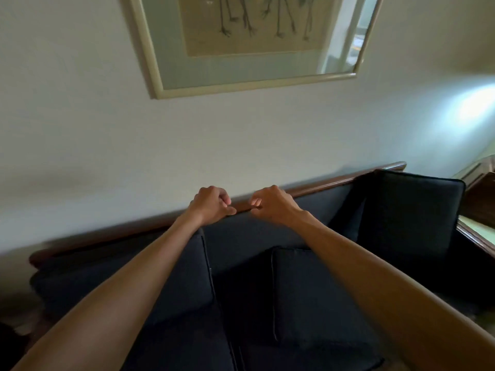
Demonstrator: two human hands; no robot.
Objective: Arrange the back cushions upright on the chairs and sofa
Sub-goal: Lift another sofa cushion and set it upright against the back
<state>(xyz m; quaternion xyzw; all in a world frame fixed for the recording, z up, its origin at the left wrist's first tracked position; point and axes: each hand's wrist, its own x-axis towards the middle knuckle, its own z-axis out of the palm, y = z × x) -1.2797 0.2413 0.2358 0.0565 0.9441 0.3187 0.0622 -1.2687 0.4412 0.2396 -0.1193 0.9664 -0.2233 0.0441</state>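
Observation:
A dark navy sofa with a wooden top rail [334, 184] stands against the wall. My left hand [211, 204] and my right hand [270, 204] are close together at the middle of the rail, fingers curled shut and fingertips touching the top edge of the upholstered back [254, 231]; I see nothing in either hand. A back cushion [120, 277] leans at the left under my left forearm. A second cushion [308, 290] sits low in the middle, below my right forearm. A third cushion [409, 215] stands upright at the right end, its top above the rail.
A framed picture [241, 76] hangs on the pale wall above the sofa. A wooden side table [479, 199] with a glass top stands to the right of the sofa. The seat cushions [294, 362] fill the bottom of the view.

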